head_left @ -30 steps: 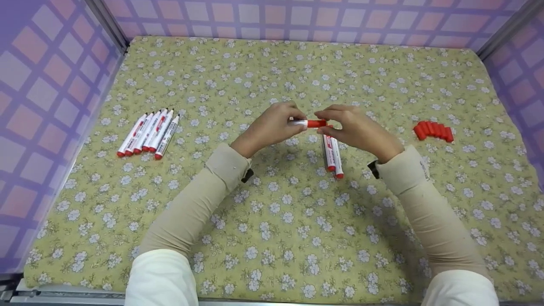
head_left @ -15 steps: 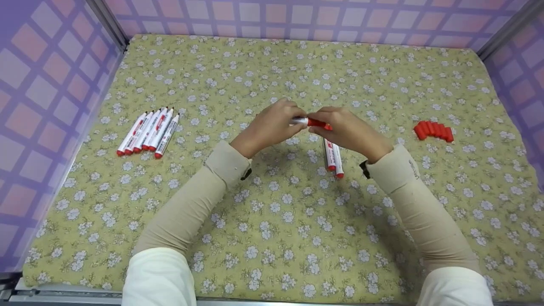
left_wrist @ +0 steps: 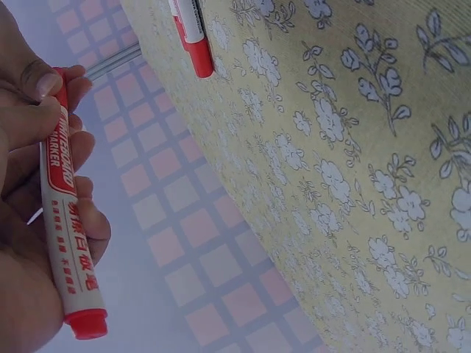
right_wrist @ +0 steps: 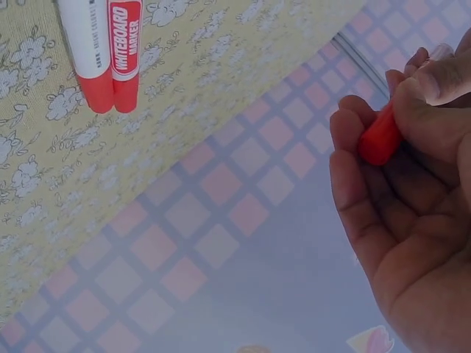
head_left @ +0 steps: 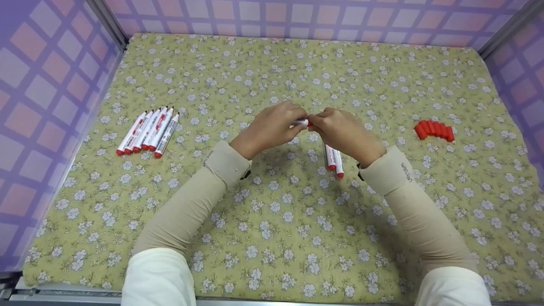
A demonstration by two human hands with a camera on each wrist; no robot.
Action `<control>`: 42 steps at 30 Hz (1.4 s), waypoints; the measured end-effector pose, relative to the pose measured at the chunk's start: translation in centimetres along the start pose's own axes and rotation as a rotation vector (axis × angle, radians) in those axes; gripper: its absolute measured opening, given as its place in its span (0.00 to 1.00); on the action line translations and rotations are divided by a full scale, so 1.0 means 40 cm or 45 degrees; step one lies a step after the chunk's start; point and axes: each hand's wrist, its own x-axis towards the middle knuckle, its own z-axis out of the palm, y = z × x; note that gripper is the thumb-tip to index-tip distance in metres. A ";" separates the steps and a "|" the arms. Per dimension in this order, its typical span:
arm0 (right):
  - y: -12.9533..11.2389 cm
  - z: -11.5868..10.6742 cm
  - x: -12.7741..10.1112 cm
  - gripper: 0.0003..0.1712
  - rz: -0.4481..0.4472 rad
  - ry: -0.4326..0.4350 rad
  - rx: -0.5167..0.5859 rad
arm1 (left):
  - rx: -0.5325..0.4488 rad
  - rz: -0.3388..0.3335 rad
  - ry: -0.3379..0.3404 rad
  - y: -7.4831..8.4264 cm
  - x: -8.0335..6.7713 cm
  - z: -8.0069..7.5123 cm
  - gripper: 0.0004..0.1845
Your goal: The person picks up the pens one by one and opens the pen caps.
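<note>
A white whiteboard marker (left_wrist: 70,220) with red lettering and a red end plug lies across my left hand (head_left: 274,127), gripped by the thumb and curled fingers. Its red cap (right_wrist: 381,138) is pinched between the thumb and fingers of my right hand (head_left: 342,129). The cap sits at the end of the white barrel, and both hands meet there above the cloth. Just below the right hand, two more whiteboard markers (head_left: 334,159) lie side by side; their far ends are hidden by that hand in the head view.
To the left, several uncapped markers (head_left: 146,131) lie in a row, dark tips pointing away. Several loose red caps (head_left: 434,129) form a curved row at the right. A flowered cloth (head_left: 272,238) covers the table, with checked walls (head_left: 272,19) at the back and sides.
My right hand has slid left along the cap to the barrel, and its fingers have closed more tightly over the cap. The left hand has stayed nearly in place.
</note>
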 end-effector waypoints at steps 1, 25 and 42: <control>0.000 0.001 -0.001 0.10 0.001 0.011 0.002 | -0.006 0.010 0.004 0.000 0.000 0.000 0.13; 0.006 0.019 -0.013 0.07 -0.136 0.243 -0.146 | -0.220 -0.099 -0.041 -0.001 0.004 -0.006 0.14; 0.011 0.020 -0.022 0.05 -0.059 0.199 -0.113 | -0.316 -0.157 -0.049 -0.025 -0.004 0.000 0.13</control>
